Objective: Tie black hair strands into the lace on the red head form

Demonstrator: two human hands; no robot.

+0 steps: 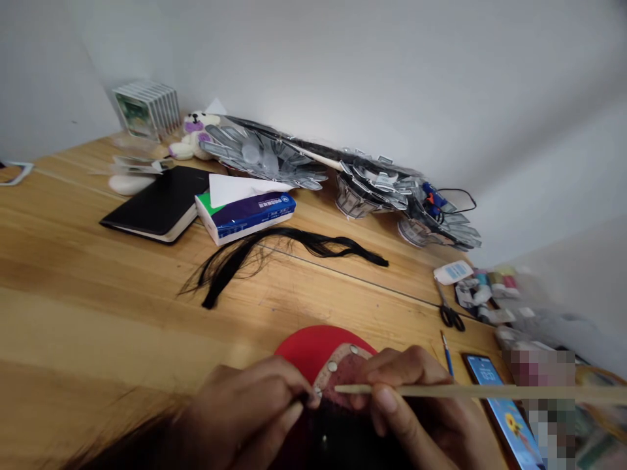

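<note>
A red rounded form (298, 346) stands at the bottom middle, bearing a piece of fine mesh (345, 369) fixed along its edge with round-headed pins (332, 367). Black hair (337, 434) covers the part nearest me. My left hand (255, 405) is closed in a pinch at the mesh edge, on a thin lock of black hair (132, 431) that trails to the lower left. Between the thumb and fingers of my right hand (426, 418) lies a slim pale wooden stick (490, 391), its end pointing left at the mesh. Any fine tip on it is too small to see.
Behind the form lies a hank of black hair (294, 235), with a tissue pack (245, 212) and black notebook (159, 202) beyond. Scissors (448, 310), a blue brush (447, 356) and a phone (507, 411) are at right. Silvery paper decorations (362, 183) line the wall.
</note>
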